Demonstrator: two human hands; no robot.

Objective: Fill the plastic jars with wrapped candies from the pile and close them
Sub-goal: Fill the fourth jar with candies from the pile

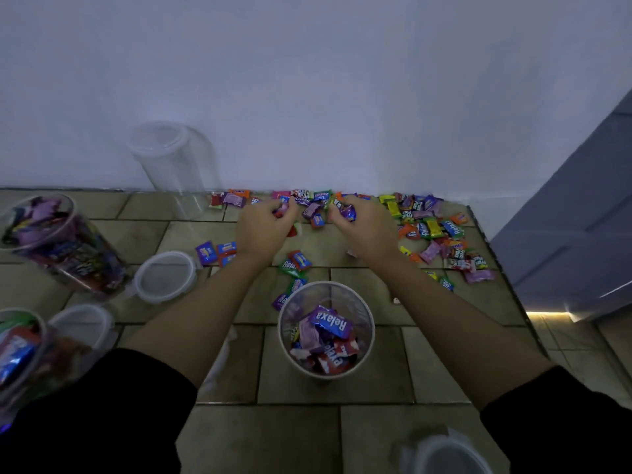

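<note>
Both hands reach to the far side of the tiled desk (pixel 376 364), where a pile of wrapped candies (pixel 427 220) lies along the wall. The left hand (pixel 265 222) curls its fingers round a red candy (pixel 281 210); the right hand (pixel 359 222) grips a purple candy (pixel 349 212). Between the forearms stands an open jar (pixel 355 299), partly filled, with a purple Relaxa wrapper (pixel 330 321) on top. At the left are two filled jars, the farther (pixel 61 241) and the nearer (pixel 20 350), with two loose lids beside them – one (pixel 166 277) and another (pixel 85 325). An empty jar (pixel 174 165) stands by the wall.
</note>
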